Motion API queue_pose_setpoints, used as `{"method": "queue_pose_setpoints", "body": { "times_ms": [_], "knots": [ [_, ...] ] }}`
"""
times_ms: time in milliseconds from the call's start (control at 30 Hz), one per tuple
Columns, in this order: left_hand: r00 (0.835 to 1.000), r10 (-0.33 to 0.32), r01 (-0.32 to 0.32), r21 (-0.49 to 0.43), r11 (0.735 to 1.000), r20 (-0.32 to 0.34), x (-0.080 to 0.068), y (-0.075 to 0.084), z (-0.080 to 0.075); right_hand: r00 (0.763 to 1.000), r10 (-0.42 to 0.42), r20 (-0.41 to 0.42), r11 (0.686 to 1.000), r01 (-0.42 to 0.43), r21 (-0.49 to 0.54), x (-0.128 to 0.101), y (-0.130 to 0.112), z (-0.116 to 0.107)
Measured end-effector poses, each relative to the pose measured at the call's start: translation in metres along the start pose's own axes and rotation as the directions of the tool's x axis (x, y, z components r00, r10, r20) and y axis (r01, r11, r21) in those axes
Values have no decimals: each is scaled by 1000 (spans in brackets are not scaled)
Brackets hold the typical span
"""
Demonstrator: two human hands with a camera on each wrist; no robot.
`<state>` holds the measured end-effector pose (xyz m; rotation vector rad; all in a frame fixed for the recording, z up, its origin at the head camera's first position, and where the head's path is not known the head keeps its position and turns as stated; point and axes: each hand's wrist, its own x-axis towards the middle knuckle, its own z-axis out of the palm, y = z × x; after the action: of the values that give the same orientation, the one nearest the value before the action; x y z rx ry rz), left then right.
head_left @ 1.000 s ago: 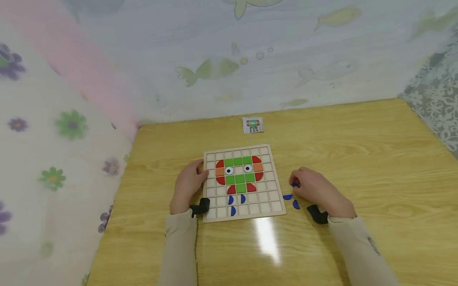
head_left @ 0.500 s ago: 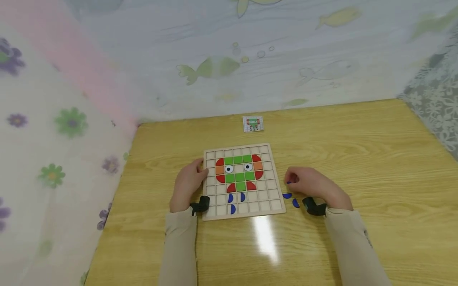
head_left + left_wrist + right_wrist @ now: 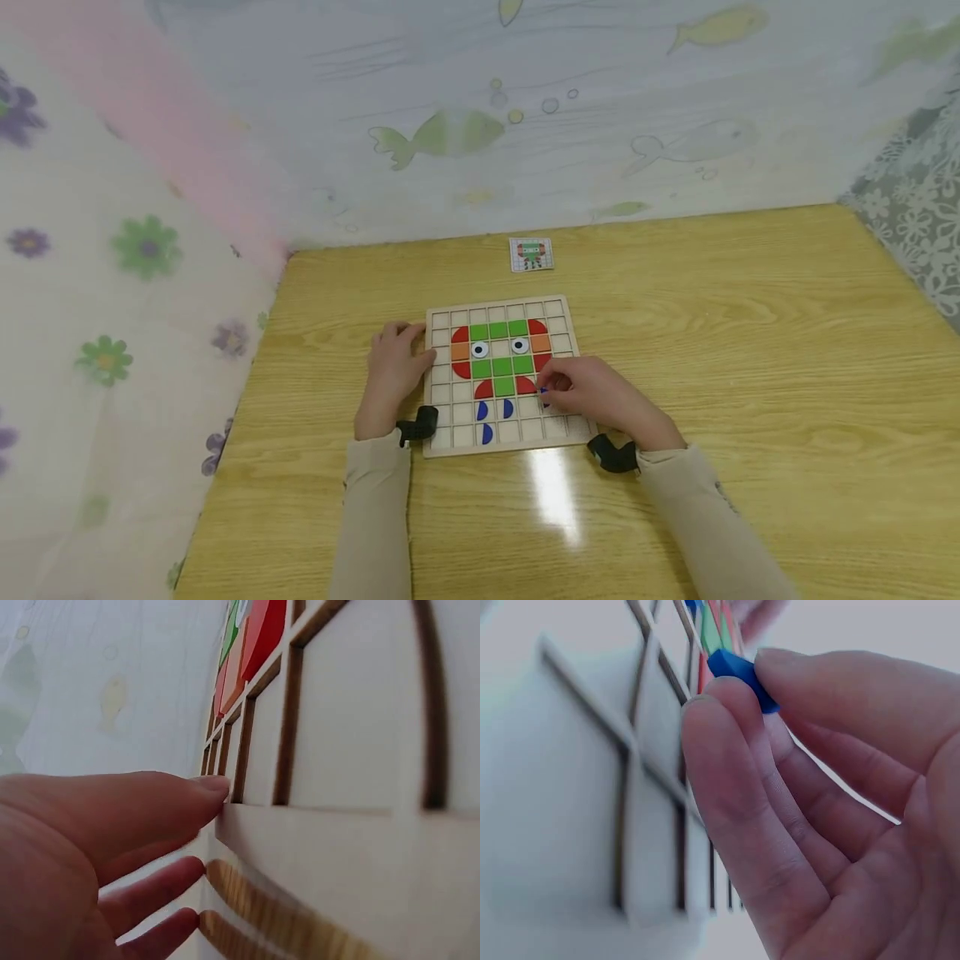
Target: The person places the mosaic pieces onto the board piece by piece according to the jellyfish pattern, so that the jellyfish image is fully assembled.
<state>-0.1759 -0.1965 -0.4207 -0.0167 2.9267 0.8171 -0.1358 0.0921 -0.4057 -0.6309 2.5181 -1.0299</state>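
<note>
Blue piece [image 3: 742,671]: small, thick, glossy, pinched between thumb and fingertips of right hand [image 3: 592,396] over the lower right cells of the wooden grid board [image 3: 442,321] (exact cell unclear). Left hand [image 3: 392,371] lies relaxed, fingers straight, thumb tip pressed on the board's left edge. Board pale wood, square cells; red, green, orange tiles form a figure with round eyes. Wood-grain table [image 3: 750,333], shiny.

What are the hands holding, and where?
The right hand pinches a small blue wooden piece by its edges; the left hand holds nothing, touching the wooden grid board.
</note>
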Motion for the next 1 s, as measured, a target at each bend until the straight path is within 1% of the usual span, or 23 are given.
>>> {"method": "queue_pose_setpoints", "body": {
  "times_ms": [67, 133, 233, 333, 433, 567, 667, 867, 1000],
  "knots": [
    [999, 34, -33, -34, 999, 27, 1, -3, -1, 1000, -8, 21, 1000, 7, 13, 2, -5, 6],
    [996, 57, -52, -76, 996, 66, 1, -5, -2, 999, -26, 38, 1000, 26, 11, 3, -9, 12],
    [990, 70, -55, -123, 991, 121, 0, -7, -3, 998, -47, 38, 999, 47, 3, 4, -14, 19],
    [986, 81, -60, -146, 988, 145, -1, -7, -2, 997, -72, 32, 997, 72, 3, 5, -18, 25],
    [984, 100, -79, -146, 986, 147, -1, -8, -2, 996, -82, 31, 997, 82, 2, 6, -21, 30],
    [985, 105, -82, -161, 984, 139, -3, -9, -2, 997, -64, 43, 997, 65, -31, 6, -22, 35],
    [985, 105, -80, -184, 980, 134, -3, -8, -2, 997, -59, 48, 996, 62, -67, 6, -24, 36],
    [986, 116, -89, -208, 974, 123, -3, -9, -2, 997, -77, 28, 987, 80, -138, 7, -27, 37],
    [986, 119, -92, -208, 974, 121, -4, -9, 0, 996, -81, 36, 985, 86, -151, 6, -27, 37]
  ]
}}
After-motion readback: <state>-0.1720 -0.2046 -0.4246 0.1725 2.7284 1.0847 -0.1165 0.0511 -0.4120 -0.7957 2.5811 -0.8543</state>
